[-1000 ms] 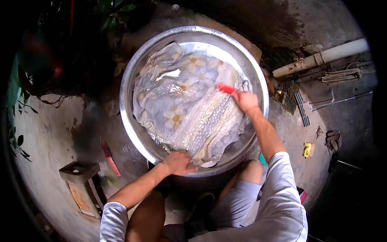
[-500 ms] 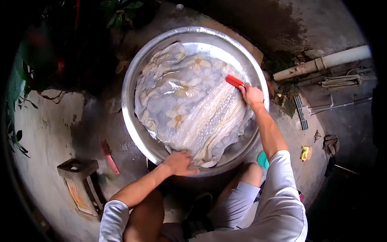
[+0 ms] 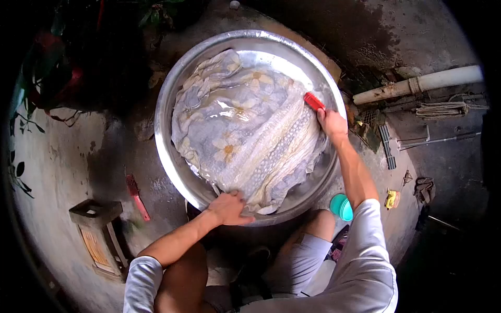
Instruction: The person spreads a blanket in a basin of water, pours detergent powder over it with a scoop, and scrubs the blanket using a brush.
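A wet grey floral cloth (image 3: pixel 219 125) lies spread and wrinkled inside a large metal basin (image 3: pixel 166 141). Its paler dotted band runs diagonally from the upper right to the near edge. My right hand (image 3: pixel 333 124) grips the handle of a red scrub brush (image 3: pixel 313 101), whose head rests by the upper right end of that band. At the basin's near rim, my left hand (image 3: pixel 229 208) has its fingers curled onto the near edge of the cloth. The fingertips are partly hidden there.
A second red brush (image 3: pixel 136 198) lies on the concrete floor at left, near a wooden stool-like stand (image 3: pixel 99 235). A teal tub (image 3: pixel 341 207) sits beside my right knee. A white pipe (image 3: pixel 417 83) and coiled rope (image 3: pixel 442 109) lie at right.
My right hand and the brush have shifted slightly to the right, and the brush head is tilted more. My left hand stays at the cloth's near edge. More of the teal tub shows.
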`<state>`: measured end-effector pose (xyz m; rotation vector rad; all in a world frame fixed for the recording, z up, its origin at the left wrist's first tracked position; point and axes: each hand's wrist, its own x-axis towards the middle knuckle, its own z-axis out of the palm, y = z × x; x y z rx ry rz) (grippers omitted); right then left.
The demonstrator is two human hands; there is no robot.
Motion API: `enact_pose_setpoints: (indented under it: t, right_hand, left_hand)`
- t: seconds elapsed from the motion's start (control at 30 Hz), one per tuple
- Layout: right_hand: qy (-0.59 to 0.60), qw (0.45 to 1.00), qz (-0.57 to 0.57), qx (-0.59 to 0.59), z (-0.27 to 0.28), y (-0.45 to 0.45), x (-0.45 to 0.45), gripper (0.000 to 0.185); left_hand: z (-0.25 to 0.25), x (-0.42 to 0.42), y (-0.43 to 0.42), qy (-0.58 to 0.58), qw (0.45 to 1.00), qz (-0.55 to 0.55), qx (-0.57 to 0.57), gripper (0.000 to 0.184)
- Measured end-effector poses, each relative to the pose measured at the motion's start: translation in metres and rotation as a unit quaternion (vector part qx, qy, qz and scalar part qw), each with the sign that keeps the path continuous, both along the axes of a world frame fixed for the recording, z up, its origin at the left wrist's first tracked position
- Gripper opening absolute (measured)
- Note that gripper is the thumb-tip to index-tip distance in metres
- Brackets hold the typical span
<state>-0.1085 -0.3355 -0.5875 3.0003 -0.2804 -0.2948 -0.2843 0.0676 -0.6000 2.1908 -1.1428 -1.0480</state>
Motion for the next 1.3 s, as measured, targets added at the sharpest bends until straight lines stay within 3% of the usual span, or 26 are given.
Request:
enact_pose_setpoints:
  t: [0.03, 0.07, 0.1, 0.17, 0.2, 0.27, 0.3, 0.4, 0.43, 0.5, 0.53, 0.63, 0.7, 0.73, 0.8, 0.87, 0.93, 1.0, 1.03, 1.1, 1.2, 1.27, 1.3]
  right_hand:
    - [-0.014, 1.000, -0.013, -0.006, 0.013, 0.008, -0.003, 0.063]
    - [0.045, 0.994, -0.069, 0.069, 0.006, 0.019, -0.010, 0.063]
    - [0.097, 0.989, -0.103, 0.044, 0.037, 0.075, -0.032, 0.059]
    - [0.071, 0.977, 0.069, 0.189, -0.010, 0.121, -0.099, 0.045]
    - [0.071, 0.951, 0.152, 0.259, -0.033, 0.145, -0.132, 0.038]
    - [0.223, 0.911, 0.276, 0.211, -0.026, 0.174, -0.148, 0.034]
    - [0.195, 0.929, 0.263, 0.170, -0.043, 0.138, -0.130, 0.038]
    - [0.125, 0.989, -0.052, 0.067, 0.002, 0.019, -0.024, 0.051]
    - [0.035, 0.999, -0.002, 0.018, -0.006, 0.003, -0.023, 0.054]
    - [0.000, 0.998, -0.042, 0.046, 0.007, 0.037, -0.038, 0.054]
    - [0.032, 0.989, -0.081, 0.117, 0.028, 0.083, -0.057, 0.052]
    - [0.093, 0.959, 0.121, 0.239, -0.006, 0.175, -0.147, 0.050]
    - [0.210, 0.932, 0.199, 0.219, 0.003, 0.197, -0.161, 0.051]
    - [0.166, 0.944, 0.197, 0.205, -0.042, 0.177, -0.162, 0.051]
    - [0.147, 0.980, 0.025, 0.133, -0.027, 0.090, -0.088, 0.052]
    - [0.069, 0.996, 0.009, 0.060, -0.018, 0.064, -0.074, 0.055]
    - [0.011, 0.995, -0.045, 0.087, 0.000, 0.066, -0.081, 0.056]
    - [0.089, 0.959, -0.024, 0.268, -0.010, 0.111, -0.121, 0.066]
    - [0.152, 0.963, 0.059, 0.213, -0.015, 0.143, -0.147, 0.066]
    - [0.184, 0.926, 0.018, 0.328, 0.048, 0.142, -0.139, 0.066]
    - [0.103, 0.980, 0.082, 0.151, -0.054, 0.078, -0.119, 0.055]
    - [0.112, 0.987, -0.057, 0.097, 0.006, 0.020, -0.054, 0.062]
    - [0.032, 0.996, -0.036, 0.072, -0.007, -0.009, -0.044, 0.065]
  left_hand:
    - [0.004, -0.003, -0.001, -0.001, 1.000, -0.002, 0.014, 0.080]
    - [0.001, -0.012, -0.002, -0.027, 1.000, 0.001, 0.013, 0.079]
    - [0.002, -0.020, -0.002, -0.028, 1.000, 0.003, 0.010, 0.079]
    - [0.007, -0.026, 0.001, -0.108, 0.993, -0.033, -0.014, 0.077]
    - [0.015, -0.020, 0.000, -0.093, 0.993, -0.072, 0.013, 0.079]
    - [0.009, -0.025, -0.002, -0.106, 0.991, -0.075, 0.019, 0.074]
    - [0.006, -0.026, -0.002, -0.119, 0.989, -0.081, 0.024, 0.070]
    - [0.016, -0.024, -0.002, -0.116, 0.991, -0.062, 0.034, 0.062]
    - [0.016, -0.027, 0.000, -0.121, 0.991, -0.049, 0.031, 0.061]
    - [0.016, -0.037, 0.002, -0.143, 0.989, -0.042, 0.015, 0.060]
    - [0.018, -0.036, 0.000, -0.142, 0.989, -0.030, 0.013, 0.060]
    - [0.008, -0.043, -0.001, -0.194, 0.981, -0.015, -0.014, 0.055]
    - [-0.002, -0.045, 0.000, -0.262, 0.964, -0.022, -0.034, 0.050]
    - [0.001, -0.043, 0.001, -0.256, 0.965, -0.032, -0.052, 0.047]
    - [0.001, -0.042, 0.000, -0.259, 0.963, -0.055, -0.049, 0.047]
    - [0.002, -0.040, -0.002, -0.275, 0.958, -0.075, -0.043, 0.048]
    - [0.008, -0.040, 0.000, -0.261, 0.961, -0.080, -0.052, 0.049]
    - [0.010, -0.036, -0.001, -0.262, 0.961, -0.045, -0.077, 0.049]
    - [0.012, -0.036, -0.004, -0.268, 0.959, -0.053, -0.074, 0.051]
    - [0.006, -0.039, -0.002, -0.277, 0.957, -0.064, -0.053, 0.050]
    - [0.005, -0.041, -0.003, -0.302, 0.949, -0.073, -0.047, 0.048]
    - [-0.001, -0.044, -0.005, -0.292, 0.953, -0.071, -0.044, 0.048]
    - [-0.001, -0.044, -0.004, -0.285, 0.956, -0.061, -0.042, 0.047]
